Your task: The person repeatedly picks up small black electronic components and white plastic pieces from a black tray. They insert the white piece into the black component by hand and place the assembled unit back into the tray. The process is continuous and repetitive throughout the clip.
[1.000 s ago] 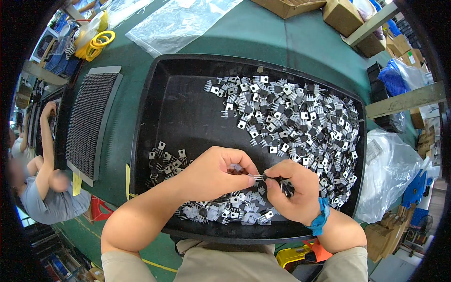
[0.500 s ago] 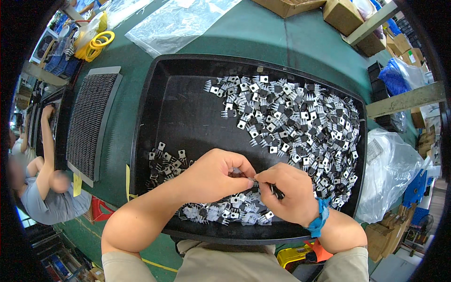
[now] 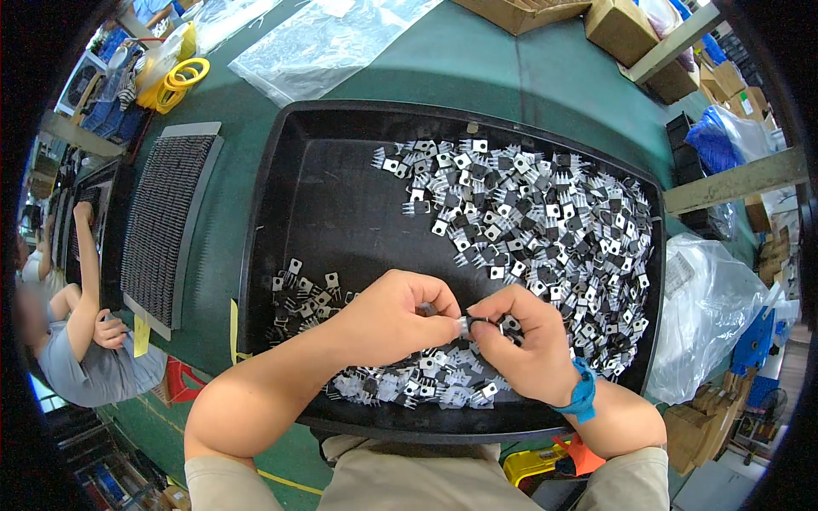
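Note:
My left hand [image 3: 407, 319] and my right hand [image 3: 527, 342] meet over the lower middle of a black tray [image 3: 341, 196]. Thumb and forefinger of each are pinched on one small transistor [image 3: 465, 327], its pale end by the left fingertips and a dark part by the right. More dark parts show within the curled fingers of my right hand, partly hidden. A large heap of black-and-silver transistors [image 3: 554, 221] fills the tray's right side. A smaller pile of transistors [image 3: 307, 298] lies at the left, and more with whitish translucent pieces [image 3: 409, 387] lie along the near edge.
The tray rests on a green table [image 3: 409, 68]. Left of it stands a rack of dark parts in rows [image 3: 166, 226], with a co-worker [image 3: 85, 349] beyond. Clear plastic bags [image 3: 711, 315] lie at the right. Cardboard boxes [image 3: 622, 34] and yellow tape rolls [image 3: 181, 77] sit farther back.
My right hand's fingers have shifted and opened out slightly, so the part between the fingertips shows more. My left hand stays nearly still. The co-worker's other hand has come into sight.

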